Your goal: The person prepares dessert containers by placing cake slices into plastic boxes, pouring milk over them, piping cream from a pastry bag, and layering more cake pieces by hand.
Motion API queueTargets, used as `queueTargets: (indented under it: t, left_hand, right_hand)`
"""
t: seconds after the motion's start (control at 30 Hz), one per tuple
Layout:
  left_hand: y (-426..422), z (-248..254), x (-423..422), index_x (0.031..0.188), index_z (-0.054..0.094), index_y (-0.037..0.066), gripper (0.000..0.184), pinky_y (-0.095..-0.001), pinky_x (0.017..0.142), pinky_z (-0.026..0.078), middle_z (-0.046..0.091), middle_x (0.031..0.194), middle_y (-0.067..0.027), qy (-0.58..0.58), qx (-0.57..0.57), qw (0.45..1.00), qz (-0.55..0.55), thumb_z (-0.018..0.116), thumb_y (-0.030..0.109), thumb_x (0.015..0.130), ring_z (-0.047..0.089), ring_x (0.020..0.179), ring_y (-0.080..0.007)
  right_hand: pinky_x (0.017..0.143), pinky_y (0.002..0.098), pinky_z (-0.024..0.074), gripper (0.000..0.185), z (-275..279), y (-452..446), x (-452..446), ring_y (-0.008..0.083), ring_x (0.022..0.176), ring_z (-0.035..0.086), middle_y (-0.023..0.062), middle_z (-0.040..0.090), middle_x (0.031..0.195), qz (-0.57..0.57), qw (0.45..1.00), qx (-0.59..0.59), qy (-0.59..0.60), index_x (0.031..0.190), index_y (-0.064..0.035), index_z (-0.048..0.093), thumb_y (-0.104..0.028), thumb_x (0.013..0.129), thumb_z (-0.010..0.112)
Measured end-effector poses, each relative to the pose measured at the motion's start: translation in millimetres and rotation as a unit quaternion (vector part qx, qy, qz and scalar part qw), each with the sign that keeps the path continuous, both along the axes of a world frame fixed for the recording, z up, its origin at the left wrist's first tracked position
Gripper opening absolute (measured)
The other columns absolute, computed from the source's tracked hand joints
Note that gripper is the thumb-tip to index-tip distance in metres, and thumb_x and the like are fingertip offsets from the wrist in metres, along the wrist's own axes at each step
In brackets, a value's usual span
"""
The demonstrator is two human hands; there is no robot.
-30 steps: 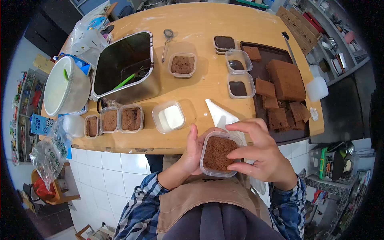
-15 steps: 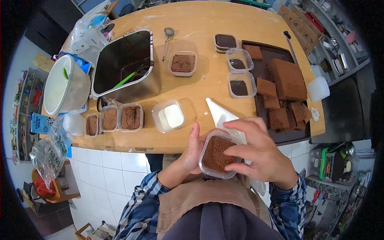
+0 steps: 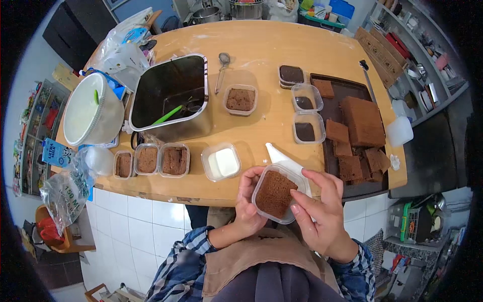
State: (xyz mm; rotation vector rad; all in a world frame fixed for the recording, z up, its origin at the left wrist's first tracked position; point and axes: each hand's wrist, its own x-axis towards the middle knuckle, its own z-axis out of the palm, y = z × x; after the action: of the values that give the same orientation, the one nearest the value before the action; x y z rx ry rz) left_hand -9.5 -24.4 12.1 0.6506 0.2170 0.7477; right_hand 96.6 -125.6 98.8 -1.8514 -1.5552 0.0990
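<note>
left hand point(image 3: 250, 209): gripping plastic cup point(image 3: 286, 220) | right hand point(image 3: 324, 219): fingers parted, fingertips at cake piece point(image 3: 274, 194) | piping bag point(image 3: 282, 158): beyond right hand

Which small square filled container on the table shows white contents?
The container nearest the left hand, left of the piping bag; the other filled ones there show brown or dark contents.

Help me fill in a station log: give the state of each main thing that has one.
Left hand: supporting the held cup
Right hand: at the cup's edge
Held cup: open, cake piece inside
White-filled cup: open
Metal pan: open, utensil inside
Bucket: open
Piping bag: lying, partly hidden
Cake on tray: partly cut
</note>
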Motion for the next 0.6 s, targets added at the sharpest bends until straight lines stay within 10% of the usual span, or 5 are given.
queueTargets:
  t: [0.6]
  left_hand:
    - [3.5, 5.6, -8.1, 0.123, 0.026, 0.007, 0.08, -0.0369, 0.097, 0.035, 0.037, 0.121, -0.0119, -0.065, -0.033, 0.992, -0.105, 0.064, 0.036, 0.059, 0.041, 0.115, -0.025]
  right_hand:
    - [0.086, 0.044, 0.0323, 0.031, 1.4, 2.2, 5.0, 0.035, 0.101, 0.042, 0.0185, 0.045, 0.116, 0.012, 0.999, -0.034, -0.007, 0.095, -0.0019, 0.059, -0.016, 0.069, 0.066]
